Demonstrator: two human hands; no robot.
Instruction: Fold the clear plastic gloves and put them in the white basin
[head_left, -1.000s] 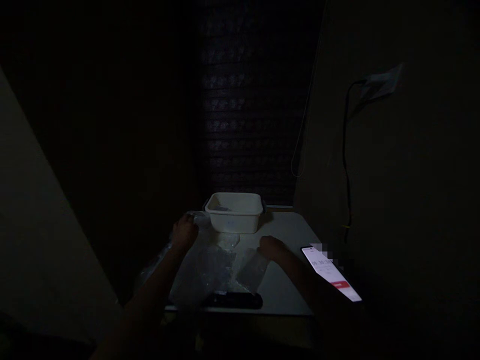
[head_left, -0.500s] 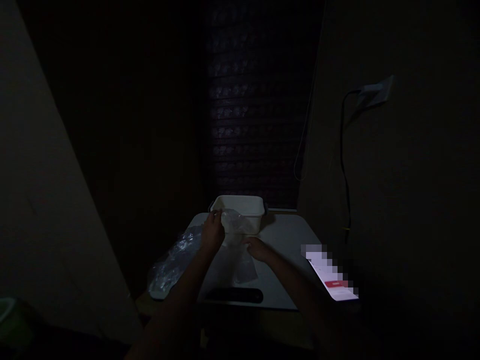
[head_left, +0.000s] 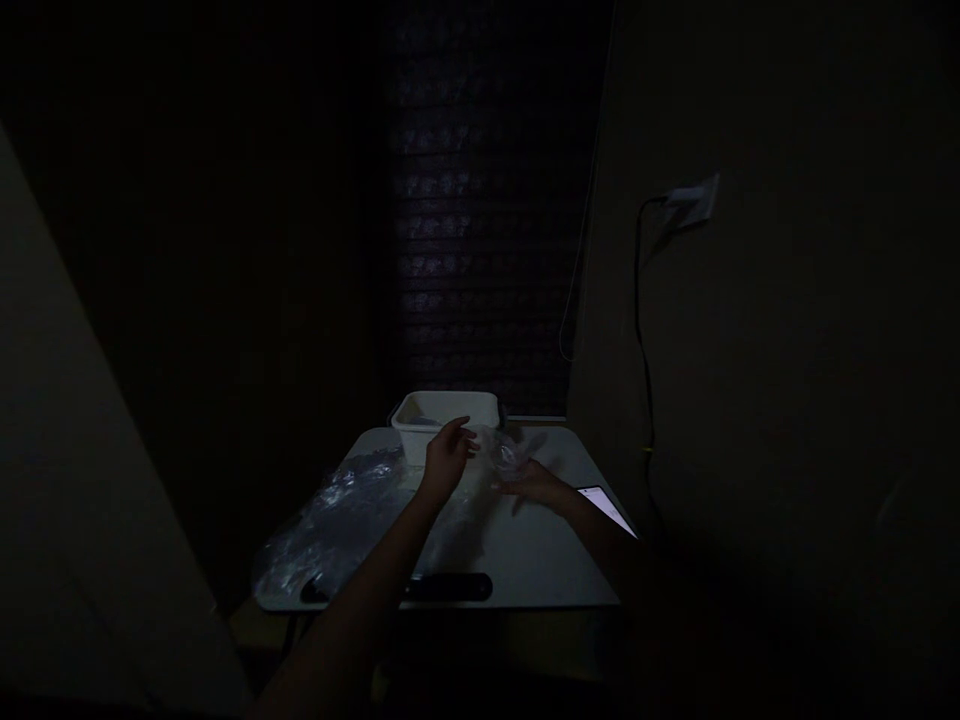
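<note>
In the dimness, the edges of the small, clear plastic bag (head_left: 509, 456) blurred near the right front corner of the white rectangular plastic tub (head_left: 417, 445), between the left hand (head_left: 448, 461), which hid part of the tub's front, and the right hand (head_left: 537, 482). Both hands had partly spread, bent fingers, but whether either gripped the bag could not be told. The left forearm (head_left: 388, 552) covered some crumpled clear plastic sheeting (head_left: 341, 520) left of the tub, the right forearm (head_left: 600, 537) some of the bright-screened phone (head_left: 606, 508) to its right.
</note>
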